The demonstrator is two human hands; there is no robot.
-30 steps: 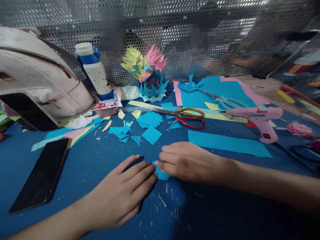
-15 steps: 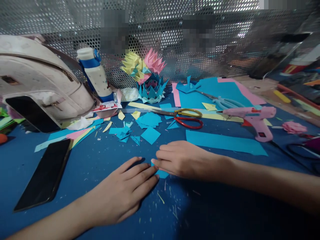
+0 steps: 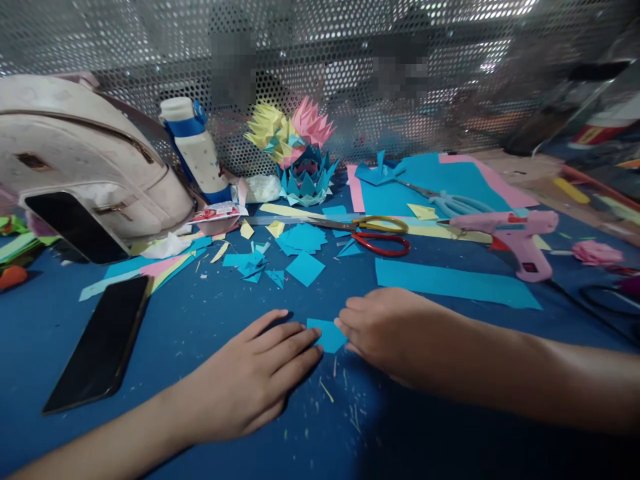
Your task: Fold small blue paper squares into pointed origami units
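A small blue piece of paper lies on the blue table between my hands. My left hand rests flat with its fingers spread, two fingertips on the paper's left edge. At the paper's right side is my right hand, its fingers bent together at the edge; whatever lies between them is hidden. Beyond my hands are a blue paper square, a pile of blue squares and folded blue pieces. A long blue strip lies behind my right forearm.
Scissors with red and yellow handles, a pink glue gun and light-blue-handled scissors lie farther back. Folded paper flowers stand before the mesh. At left are a phone, a bottle and a backpack.
My right hand has moved right, off the middle of the small blue paper, so more of it shows. The left hand stays on its left edge. The view has shifted slightly.
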